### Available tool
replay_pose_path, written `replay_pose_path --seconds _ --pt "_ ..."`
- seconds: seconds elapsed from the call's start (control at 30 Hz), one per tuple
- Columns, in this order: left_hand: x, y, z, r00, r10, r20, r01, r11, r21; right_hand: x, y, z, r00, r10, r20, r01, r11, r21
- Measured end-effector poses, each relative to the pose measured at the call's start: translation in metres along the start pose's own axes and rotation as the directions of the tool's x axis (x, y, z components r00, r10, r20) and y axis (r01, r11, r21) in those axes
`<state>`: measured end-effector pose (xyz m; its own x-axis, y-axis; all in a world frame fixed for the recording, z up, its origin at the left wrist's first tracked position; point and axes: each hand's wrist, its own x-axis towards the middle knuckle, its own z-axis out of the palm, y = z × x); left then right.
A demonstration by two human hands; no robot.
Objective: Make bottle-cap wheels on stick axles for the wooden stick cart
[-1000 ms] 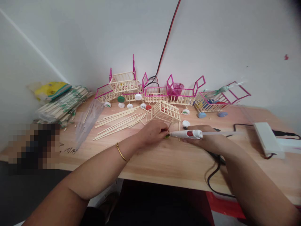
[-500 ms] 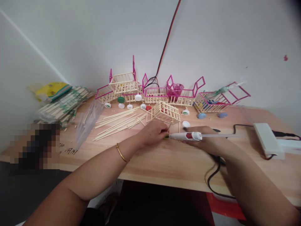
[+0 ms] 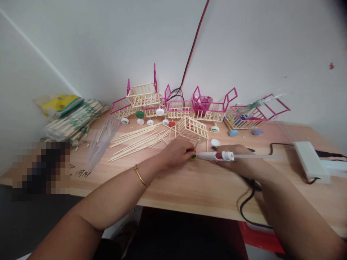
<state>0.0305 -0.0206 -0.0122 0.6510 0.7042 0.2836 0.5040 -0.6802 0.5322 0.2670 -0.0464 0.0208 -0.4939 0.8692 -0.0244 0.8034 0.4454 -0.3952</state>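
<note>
Two hands are working above one wooden worktop point(image 3: 173, 191). The left hand point(image 3: 177, 151) has its grip narrow, the fingertips pinching one small green piece point(image 3: 193, 157), of which most is covered. The right hand point(image 3: 238, 159) is closed around one white glue gun point(image 3: 214, 156), with one clear glue stick point(image 3: 255, 156) coming out from its rear; the lower fingers are hidden. One plain stick frame point(image 3: 192, 129) lies tilted just beyond the hands. Behind it I count six purple-edged carts point(image 3: 181, 101), but they overlap at the left, and one purple cup point(image 3: 204, 104). Two blue wheels point(image 3: 233, 133) are under the rightmost cart. The loose sticks point(image 3: 138, 141) cross each other, so their exact number I cannot tell.
</note>
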Motion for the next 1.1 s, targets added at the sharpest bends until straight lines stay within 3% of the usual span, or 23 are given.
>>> replay_pose_path --seconds 0.4,0.7,0.9,1.1 --pt "0.0 0.0008 -0.0005 1.0 0.0 0.001 0.0 1.0 -0.004 0.0012 0.0015 0.0011 0.998 0.053 0.029 -0.052 0.998 -0.033" --pt "-0.0001 0.0016 -0.001 1.0 -0.008 0.004 0.008 1.0 0.0 -0.0007 0.0019 0.0007 1.0 -0.011 0.001 0.011 1.0 -0.015" --pt "-0.0004 0.0015 -0.0009 1.0 -0.006 0.008 0.006 1.0 0.01 -0.0002 0.0001 0.0017 0.999 0.02 0.026 -0.017 0.994 -0.106" --pt "-0.0002 0.0013 -0.0009 1.0 -0.02 0.019 0.02 1.0 0.012 -0.0005 0.0007 0.0016 1.0 0.016 0.007 -0.015 0.996 -0.091"
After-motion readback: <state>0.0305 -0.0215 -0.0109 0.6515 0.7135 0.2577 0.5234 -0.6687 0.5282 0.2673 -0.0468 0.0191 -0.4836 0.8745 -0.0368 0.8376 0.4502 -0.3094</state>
